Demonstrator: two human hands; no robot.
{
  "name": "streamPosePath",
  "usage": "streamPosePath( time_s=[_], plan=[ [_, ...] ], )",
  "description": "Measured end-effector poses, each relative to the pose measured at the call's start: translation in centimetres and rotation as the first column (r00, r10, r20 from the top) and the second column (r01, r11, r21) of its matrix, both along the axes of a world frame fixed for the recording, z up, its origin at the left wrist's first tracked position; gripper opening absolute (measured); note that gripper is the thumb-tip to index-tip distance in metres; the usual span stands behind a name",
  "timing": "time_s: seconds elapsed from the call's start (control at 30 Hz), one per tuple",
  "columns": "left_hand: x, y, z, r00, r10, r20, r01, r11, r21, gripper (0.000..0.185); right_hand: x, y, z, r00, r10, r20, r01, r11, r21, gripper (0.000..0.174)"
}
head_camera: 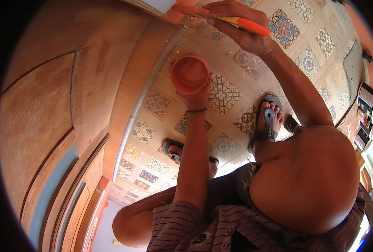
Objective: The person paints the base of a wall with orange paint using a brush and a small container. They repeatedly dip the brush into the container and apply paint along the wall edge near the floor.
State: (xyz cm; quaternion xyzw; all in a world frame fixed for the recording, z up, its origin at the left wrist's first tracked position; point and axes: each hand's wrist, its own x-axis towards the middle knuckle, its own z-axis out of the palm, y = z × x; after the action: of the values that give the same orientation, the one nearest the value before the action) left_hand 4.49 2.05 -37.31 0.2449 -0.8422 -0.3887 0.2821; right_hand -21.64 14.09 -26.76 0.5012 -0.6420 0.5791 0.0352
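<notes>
My left hand is closed round a small round cup of reddish-orange paint, held over the tiled floor. At the top of the view, my right hand grips a paintbrush with an orange and yellow handle. The brush's far end reaches up and left, against an orange-red painted strip beside the corner of the wooden panelling. Its bristles are hard to tell apart from that painted surface. The cup is below and to the left of the brush.
Wooden cabinet-like panelling stands at the left, with a pale strip along its foot. Patterned tiles bear small pale specks. My sandalled feet rest on the floor. Several boxes or packages lie at the right by an orange wall.
</notes>
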Motion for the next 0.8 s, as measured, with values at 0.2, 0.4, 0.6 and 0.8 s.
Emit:
streamPosePath(
  time_s=[0.2,0.4,0.6,0.8],
  plan=[
    [-0.1,-0.1,0.6,1.000,-0.003,0.027,0.003,1.000,-0.018,0.107,-1.4,-0.8,0.0,0.998,-0.069,-0.005,0.069,0.998,-0.006,0.027],
    [-0.1,0.1,0.9,1.000,0.005,0.010,-0.006,0.999,0.041,0.106,-0.9,0.2,0.4,0.997,-0.073,-0.029,0.072,0.997,-0.034,0.023],
    [0.1,0.0,0.8,0.998,-0.045,0.046,0.040,0.993,0.115,0.108,-0.5,-0.1,0.4,1.000,-0.004,-0.009,0.003,0.999,-0.039,0.025],
    [0.2,-0.2,0.0,1.000,-0.010,0.029,0.006,0.994,0.110,0.109,-1.0,-0.3,0.7,0.995,-0.095,-0.026,0.095,0.995,0.019,0.024]
  ],
)
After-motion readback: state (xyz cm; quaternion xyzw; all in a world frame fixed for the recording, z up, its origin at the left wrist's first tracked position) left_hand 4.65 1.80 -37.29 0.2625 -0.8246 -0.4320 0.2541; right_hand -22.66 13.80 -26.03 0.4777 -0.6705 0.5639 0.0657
